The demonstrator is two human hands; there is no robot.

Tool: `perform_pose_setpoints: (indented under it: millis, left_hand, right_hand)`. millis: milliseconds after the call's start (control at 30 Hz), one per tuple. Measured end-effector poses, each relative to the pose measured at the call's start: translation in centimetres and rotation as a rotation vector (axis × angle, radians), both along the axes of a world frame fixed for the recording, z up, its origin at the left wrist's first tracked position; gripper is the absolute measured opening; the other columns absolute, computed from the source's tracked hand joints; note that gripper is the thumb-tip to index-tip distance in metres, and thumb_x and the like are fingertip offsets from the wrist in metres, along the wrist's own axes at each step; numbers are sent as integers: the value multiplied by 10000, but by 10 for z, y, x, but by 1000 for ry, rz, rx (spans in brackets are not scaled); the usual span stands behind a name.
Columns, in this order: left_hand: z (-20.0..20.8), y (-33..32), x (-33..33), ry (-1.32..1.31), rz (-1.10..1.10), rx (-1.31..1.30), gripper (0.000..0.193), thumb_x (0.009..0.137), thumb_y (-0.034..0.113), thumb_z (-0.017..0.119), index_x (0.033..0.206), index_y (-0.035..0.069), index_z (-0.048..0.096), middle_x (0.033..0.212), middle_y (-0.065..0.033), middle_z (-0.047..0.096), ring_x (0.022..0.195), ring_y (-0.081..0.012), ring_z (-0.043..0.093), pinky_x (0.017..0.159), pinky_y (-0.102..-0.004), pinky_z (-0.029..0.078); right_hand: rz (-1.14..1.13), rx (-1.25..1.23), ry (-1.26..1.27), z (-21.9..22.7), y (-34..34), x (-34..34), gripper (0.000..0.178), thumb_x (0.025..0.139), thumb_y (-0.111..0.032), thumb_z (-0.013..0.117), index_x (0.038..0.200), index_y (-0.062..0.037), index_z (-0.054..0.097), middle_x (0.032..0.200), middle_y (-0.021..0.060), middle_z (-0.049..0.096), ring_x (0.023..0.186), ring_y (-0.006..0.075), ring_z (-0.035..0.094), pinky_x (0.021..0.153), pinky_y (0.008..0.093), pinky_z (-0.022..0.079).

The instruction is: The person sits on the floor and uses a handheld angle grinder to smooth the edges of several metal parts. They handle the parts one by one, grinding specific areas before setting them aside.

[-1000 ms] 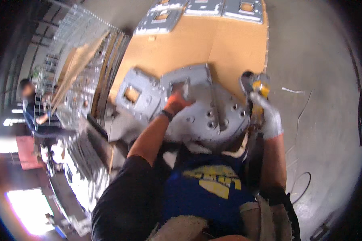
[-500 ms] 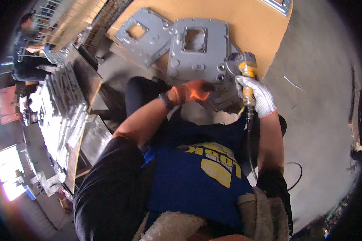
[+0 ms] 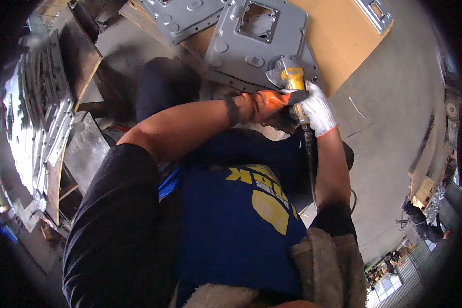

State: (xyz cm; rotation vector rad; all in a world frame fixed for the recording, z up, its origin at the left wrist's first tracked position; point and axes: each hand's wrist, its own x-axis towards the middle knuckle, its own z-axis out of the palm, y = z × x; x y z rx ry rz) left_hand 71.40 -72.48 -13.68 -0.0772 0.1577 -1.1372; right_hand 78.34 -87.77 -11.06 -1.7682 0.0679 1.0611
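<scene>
A yellow angle grinder (image 3: 294,77) with a grey guarded head sits at the near right edge of a grey metal cover plate (image 3: 236,56). My right hand (image 3: 319,110), in a white knit glove, is wrapped round its body. My left hand (image 3: 267,106), in an orange glove with dark fingertips, is closed against the grinder's body from the left side. A dark cable or hose (image 3: 309,146) runs from the tool's rear toward me. The plate has a square opening and several round bosses. Whether the disc touches the metal cannot be made out.
A second grey plate (image 3: 182,20) lies left of the first, on a cardboard sheet (image 3: 333,43). Another metal part (image 3: 377,18) lies at the far right corner. Stacked metal panels (image 3: 33,118) stand at left. A thin strip (image 3: 357,107) lies on the floor. A person (image 3: 428,228) is far right.
My left hand has moved right, from beside the plate's near edge onto the grinder. The grinder's head has shifted left over the plate's near right edge. The whole view has turned rightward.
</scene>
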Motion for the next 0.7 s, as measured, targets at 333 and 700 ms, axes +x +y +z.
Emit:
perform_pose_setpoints:
  millis: [333, 700]
  left_hand:
    - [18, -13, -12, -127, 404, 816, 646, 854, 720, 484, 1047, 121, 630, 750, -40, 637, 523, -122, 458, 445, -255, 301]
    - [-5, -25, -12, 95, 499, 559, 657, 877, 626, 562, 1250, 85, 562, 1085, -119, 679, 924, -244, 672, 775, -332, 517]
  right_hand:
    - [191, -115, -89, -9, 35, 15, 379, 803, -214, 778, 1094, 0, 665, 899, 22, 673, 794, 99, 587, 706, 269, 476]
    - [303, -178, -277, -19, 28, 18, 400, 783, -350, 774, 998, -27, 680, 823, 57, 665, 735, 127, 593, 650, 308, 473]
